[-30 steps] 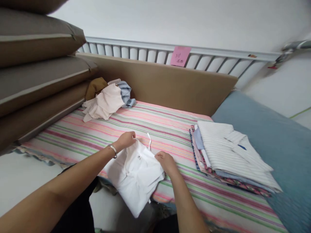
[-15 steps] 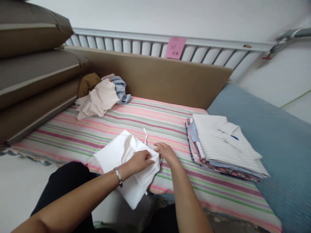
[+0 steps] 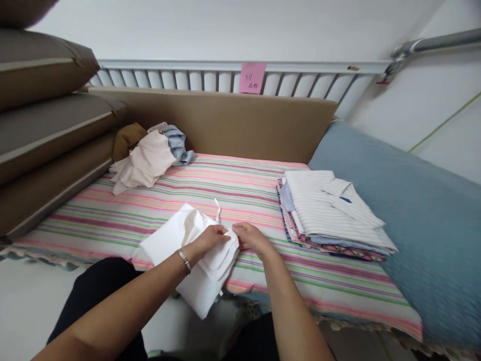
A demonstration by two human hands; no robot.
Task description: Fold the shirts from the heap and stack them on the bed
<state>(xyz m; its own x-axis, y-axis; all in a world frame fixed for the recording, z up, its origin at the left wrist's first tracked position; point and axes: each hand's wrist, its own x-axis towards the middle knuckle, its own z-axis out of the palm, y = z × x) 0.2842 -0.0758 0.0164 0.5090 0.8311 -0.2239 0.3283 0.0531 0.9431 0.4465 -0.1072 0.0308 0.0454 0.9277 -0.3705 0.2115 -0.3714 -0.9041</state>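
Note:
A white garment [image 3: 199,291], partly folded, lies at the front edge of the striped sheet, and one corner hangs over that edge. A thin white strip [image 3: 217,210] sticks up from its far side. My left hand [image 3: 212,238], with a silver bracelet at the wrist, reaches across the garment and pinches the cloth near its right end. Close beside it, my right hand [image 3: 251,238] has its fingers closed on the garment's right edge. The fingertips of both hands are nearly together, and layered folds of white cloth show below them.
To the right sits a stack of folded clothes [image 3: 334,210] topped by a striped shirt. Crumpled clothes [image 3: 150,155] lie at the back left, beside stacked brown cushions [image 3: 52,120]. A brown board [image 3: 225,123] stands along the radiator, which bears a pink note [image 3: 252,77].
My right hand has closed its fingers on the garment's edge, and my left fingers have drawn together on the cloth beside it. The view has shifted a little to the right.

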